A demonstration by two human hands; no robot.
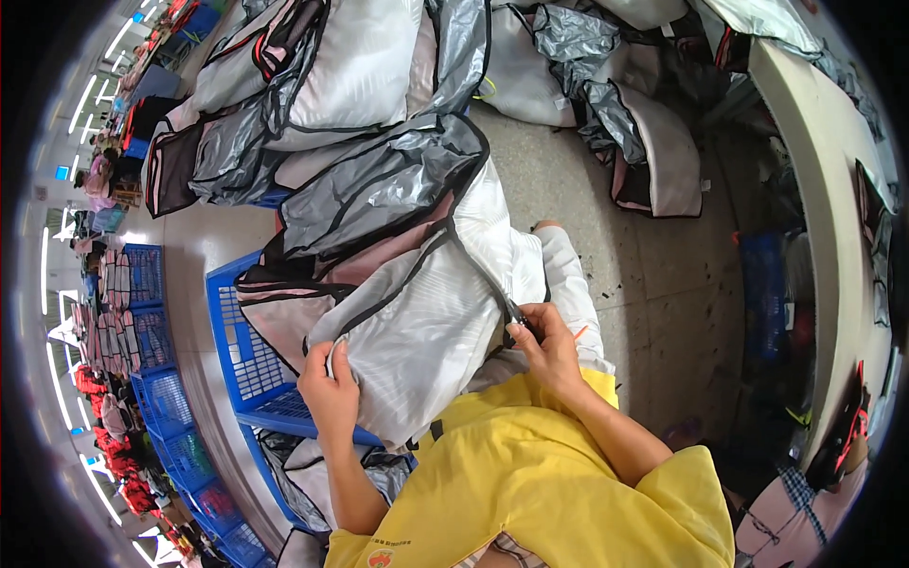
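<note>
A large sewn bag piece point(417, 322) of shiny white fabric with black edge binding and grey-silver and pink panels lies across my lap. My left hand point(329, 383) pinches its near left edge between thumb and fingers. At the right edge, my right hand point(549, 350) is closed around a small dark pointed tool point(514, 312), which looks like thread snips, close against the black binding. An orange tip point(579, 334) sticks out beside that hand. The fingers partly hide the tool.
A blue plastic crate point(248, 364) stands under the piece at left, with more silver pieces point(303, 473) below it. Similar pieces point(360, 76) are heaped ahead. A pale table edge point(805, 189) runs along the right. Blue crates point(166, 402) line the far left.
</note>
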